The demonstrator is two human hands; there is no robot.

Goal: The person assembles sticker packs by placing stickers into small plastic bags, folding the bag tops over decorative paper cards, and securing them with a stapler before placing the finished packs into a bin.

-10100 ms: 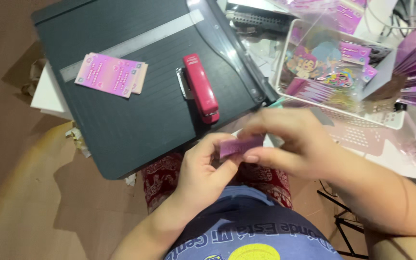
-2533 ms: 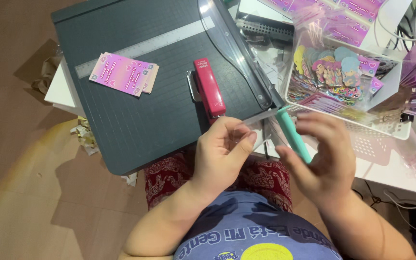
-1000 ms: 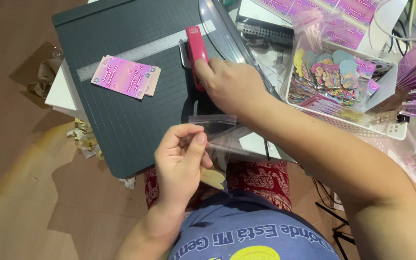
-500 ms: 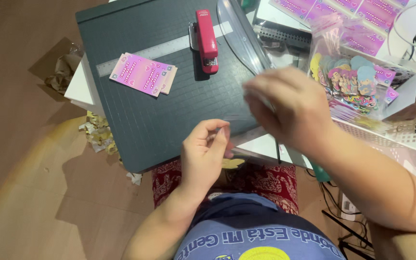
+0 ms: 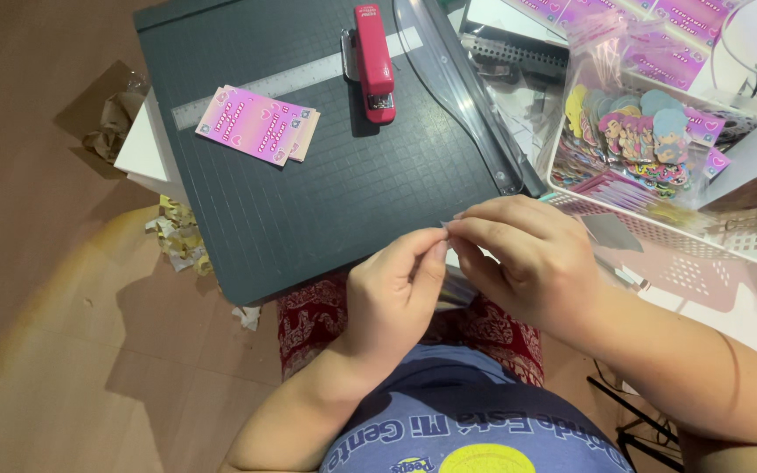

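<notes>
My left hand and my right hand meet over my lap, just below the front edge of the dark paper trimmer. Both pinch the top of a small clear plastic bag, which is mostly hidden between the fingers. A red stapler lies at the far end of the trimmer board. A short stack of pink printed cards rests on the board's left side.
A white basket with cartoon stickers and pink cards stands at the right. Sheets of pink labels lie behind it. The trimmer's clear blade arm runs along the board's right side. Crumpled paper lies on the floor at left.
My right hand pushed the stapler to the far end of the board, then came back to the bag. Both hands now pinch the bag's top together.
</notes>
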